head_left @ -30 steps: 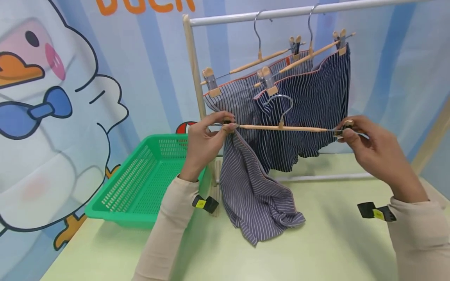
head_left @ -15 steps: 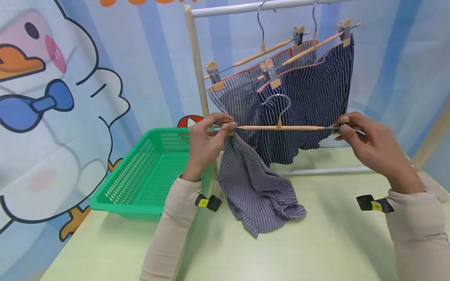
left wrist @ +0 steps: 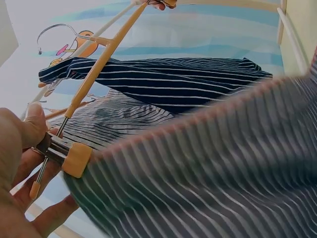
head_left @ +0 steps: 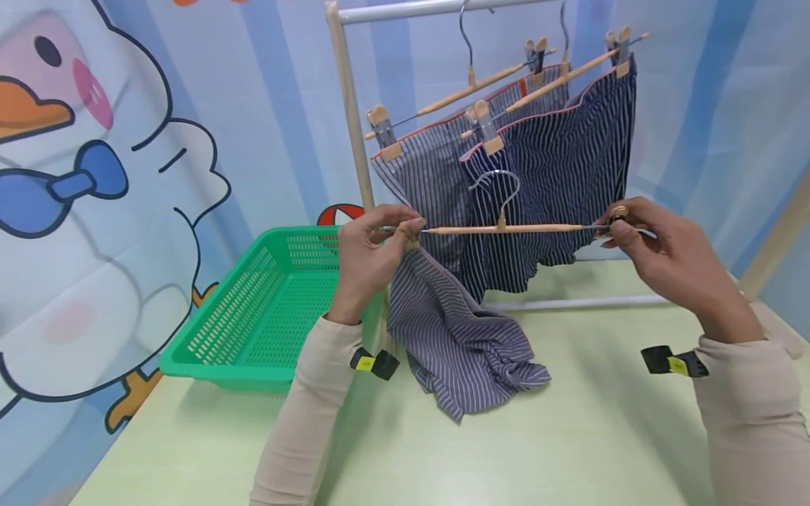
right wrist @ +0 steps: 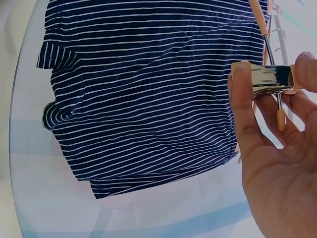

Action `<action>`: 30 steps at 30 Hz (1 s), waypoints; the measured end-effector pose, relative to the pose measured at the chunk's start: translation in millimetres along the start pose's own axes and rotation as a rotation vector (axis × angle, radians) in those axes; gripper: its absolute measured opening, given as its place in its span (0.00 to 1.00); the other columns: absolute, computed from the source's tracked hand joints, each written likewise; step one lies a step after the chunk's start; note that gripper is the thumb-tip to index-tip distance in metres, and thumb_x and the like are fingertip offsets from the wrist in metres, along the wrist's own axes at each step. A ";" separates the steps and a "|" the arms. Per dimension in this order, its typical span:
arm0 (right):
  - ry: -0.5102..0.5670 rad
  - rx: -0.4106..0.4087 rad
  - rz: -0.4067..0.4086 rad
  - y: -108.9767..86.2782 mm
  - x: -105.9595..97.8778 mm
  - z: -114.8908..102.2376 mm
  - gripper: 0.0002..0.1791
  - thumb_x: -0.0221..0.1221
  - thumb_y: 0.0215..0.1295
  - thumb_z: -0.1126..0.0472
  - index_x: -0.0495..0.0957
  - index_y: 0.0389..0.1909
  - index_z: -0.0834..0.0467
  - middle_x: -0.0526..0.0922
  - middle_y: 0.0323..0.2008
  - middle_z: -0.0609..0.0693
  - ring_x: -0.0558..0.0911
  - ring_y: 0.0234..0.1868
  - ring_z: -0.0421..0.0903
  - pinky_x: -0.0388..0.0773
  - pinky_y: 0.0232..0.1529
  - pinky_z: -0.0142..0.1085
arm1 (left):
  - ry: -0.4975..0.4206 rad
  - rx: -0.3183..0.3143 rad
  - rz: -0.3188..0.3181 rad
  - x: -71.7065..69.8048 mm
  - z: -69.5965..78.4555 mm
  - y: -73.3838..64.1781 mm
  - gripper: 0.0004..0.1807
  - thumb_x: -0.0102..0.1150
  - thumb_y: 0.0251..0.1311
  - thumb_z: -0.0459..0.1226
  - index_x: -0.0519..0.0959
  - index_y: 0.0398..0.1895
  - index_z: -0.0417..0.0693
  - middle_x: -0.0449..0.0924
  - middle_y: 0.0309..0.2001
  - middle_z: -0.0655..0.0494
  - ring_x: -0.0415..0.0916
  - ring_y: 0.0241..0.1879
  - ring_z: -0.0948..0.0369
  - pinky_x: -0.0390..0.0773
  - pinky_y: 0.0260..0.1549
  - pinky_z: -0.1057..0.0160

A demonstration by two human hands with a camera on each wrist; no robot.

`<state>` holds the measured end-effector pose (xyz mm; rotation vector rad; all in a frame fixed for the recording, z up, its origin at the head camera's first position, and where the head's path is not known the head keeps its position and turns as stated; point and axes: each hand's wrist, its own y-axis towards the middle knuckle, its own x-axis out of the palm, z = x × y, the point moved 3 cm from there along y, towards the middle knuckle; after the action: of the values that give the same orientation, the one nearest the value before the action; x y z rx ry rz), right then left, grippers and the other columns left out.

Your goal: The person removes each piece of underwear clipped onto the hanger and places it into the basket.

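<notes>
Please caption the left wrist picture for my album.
Left-hand fingers hold a clip hanger by a clip gripping a grey striped garment, navy striped garment behind.

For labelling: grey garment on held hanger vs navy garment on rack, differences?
Colour: the grey garment is paler than the navy garment. Clips: the grey garment hangs from one clip; the navy garment from two clips. Shape: the grey garment is bunched, the navy garment spread. Both are striped.
</notes>
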<state>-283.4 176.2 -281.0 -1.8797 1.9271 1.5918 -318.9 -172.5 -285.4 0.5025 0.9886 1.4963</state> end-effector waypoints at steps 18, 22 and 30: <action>0.003 0.014 -0.056 2.2 0.8 -0.5 0.13 0.45 0.79 0.60 0.74 0.54 0.60 0.75 0.44 0.24 0.77 0.40 0.20 0.70 0.43 0.12 | 0.053 -0.073 -0.030 -0.9 2.7 0.5 0.09 0.66 0.62 0.35 0.85 0.43 0.39 0.87 0.36 0.43 0.85 0.34 0.54 0.86 0.39 0.55; 0.001 0.013 -0.091 -0.4 0.1 2.4 0.12 0.45 0.79 0.61 0.73 0.55 0.59 0.76 0.46 0.26 0.77 0.42 0.22 0.70 0.43 0.15 | 0.074 -0.102 -0.066 -1.6 3.9 0.0 0.11 0.65 0.63 0.37 0.84 0.45 0.41 0.87 0.36 0.45 0.86 0.37 0.55 0.86 0.40 0.55; 0.083 0.044 -0.069 -4.4 -1.7 8.0 0.14 0.51 0.76 0.63 0.73 0.59 0.60 0.76 0.49 0.28 0.78 0.43 0.23 0.70 0.42 0.14 | 0.027 -0.164 -0.120 -1.1 5.6 -0.9 0.12 0.62 0.66 0.39 0.83 0.49 0.42 0.87 0.38 0.46 0.84 0.40 0.56 0.86 0.43 0.57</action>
<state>-284.6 183.5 -286.5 -2.0021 1.8880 1.4639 -313.7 -171.9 -282.9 0.3007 0.8924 1.4651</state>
